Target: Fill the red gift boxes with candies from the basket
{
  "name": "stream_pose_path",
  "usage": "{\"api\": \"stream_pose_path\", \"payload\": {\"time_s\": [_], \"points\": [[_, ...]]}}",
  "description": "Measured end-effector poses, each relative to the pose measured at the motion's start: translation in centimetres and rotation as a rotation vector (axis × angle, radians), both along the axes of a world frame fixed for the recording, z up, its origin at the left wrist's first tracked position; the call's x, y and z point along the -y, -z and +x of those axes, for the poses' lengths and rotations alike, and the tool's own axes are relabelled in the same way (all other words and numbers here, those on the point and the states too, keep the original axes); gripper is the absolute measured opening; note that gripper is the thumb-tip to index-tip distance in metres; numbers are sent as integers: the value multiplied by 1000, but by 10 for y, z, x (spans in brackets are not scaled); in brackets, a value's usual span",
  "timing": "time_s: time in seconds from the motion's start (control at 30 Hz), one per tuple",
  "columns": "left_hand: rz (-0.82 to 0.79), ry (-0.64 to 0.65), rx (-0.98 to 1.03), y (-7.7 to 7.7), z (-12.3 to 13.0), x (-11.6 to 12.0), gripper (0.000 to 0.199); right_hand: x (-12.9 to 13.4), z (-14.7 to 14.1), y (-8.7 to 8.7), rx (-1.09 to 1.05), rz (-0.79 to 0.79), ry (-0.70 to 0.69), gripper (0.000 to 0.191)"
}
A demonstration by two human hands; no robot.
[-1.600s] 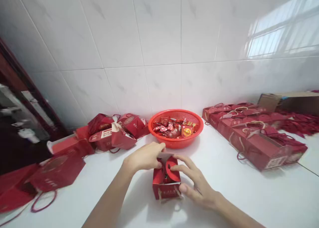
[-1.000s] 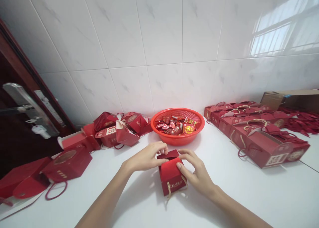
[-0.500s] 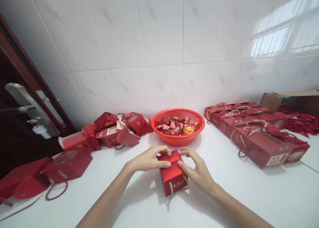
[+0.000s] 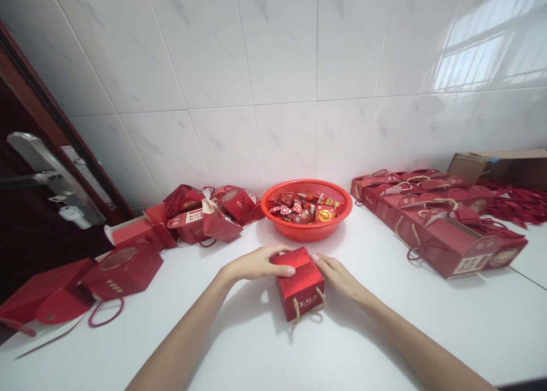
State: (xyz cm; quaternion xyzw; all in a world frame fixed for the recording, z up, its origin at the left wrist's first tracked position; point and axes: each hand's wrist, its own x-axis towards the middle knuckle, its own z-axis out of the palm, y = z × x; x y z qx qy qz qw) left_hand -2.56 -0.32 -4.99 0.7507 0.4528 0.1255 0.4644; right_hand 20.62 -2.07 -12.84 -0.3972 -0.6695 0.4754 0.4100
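Note:
A small red box [image 4: 301,282] with gold lettering and twisted gold cord handles stands on the white table, its top flaps folded down. My left hand [image 4: 256,264] grips its left side, thumb on the top and fingers partly hidden behind it. At the box's right rear side is my right hand [image 4: 337,274], its fingers bent round the edge and partly hidden. Just beyond the box sits a red plastic basket [image 4: 305,231] holding several wrapped sweets [image 4: 299,208].
Several red boxes [image 4: 123,268] lie in a loose group on the left. Rows of red boxes [image 4: 431,231] stand on the right, near a cardboard box [image 4: 465,167] and dark red ribbons [image 4: 517,203]. A tiled wall [image 4: 282,140] rises behind; a door [image 4: 25,225] is at far left.
My right thumb has come off the box top, and that hand has moved to the right side. My left fingers have slid from the top to behind the box. The view has shifted slightly.

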Motion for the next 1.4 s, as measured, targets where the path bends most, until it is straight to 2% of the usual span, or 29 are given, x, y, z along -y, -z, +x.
{"api": "stream_pose_path", "payload": {"time_s": [0.2, 0.3, 0.4, 0.5, 0.67, 0.77, 0.9, 1.0, 1.13, 1.3, 1.4], "points": [[-63, 78, 109, -1, 2, 3, 55, 0, 0, 0, -18, 10, -1, 58], [-42, 92, 110, 3, 0, 6, 53, 0, 0, -2, -29, -9, -6, 57], [78, 6, 92, 10, -3, 10, 61, -1, 1, -3, -56, -5, -8, 53], [199, -125, 173, 18, -7, 14, 65, -1, 3, -5, -102, 42, 22, 48], [215, -222, 312, 23, -9, 18, 59, 4, 6, -14, -107, 103, 116, 42], [210, -212, 329, 23, -6, 19, 52, 7, 6, -17, -85, 148, 113, 39], [386, -204, 328, 22, -1, 23, 38, 10, 4, -19, -71, 201, 118, 34], [502, -164, 254, 19, 3, 29, 42, 15, 5, -23, -70, 283, 128, 29], [560, -106, 158, 16, 6, 36, 40, 21, 6, -29, -68, 325, 52, 28], [464, -130, 70, 14, 11, 39, 47, 22, 8, -32, -109, 252, -98, 33], [403, -51, 116, 7, 14, 39, 45, 22, 8, -36, -43, 309, -95, 32]]}}
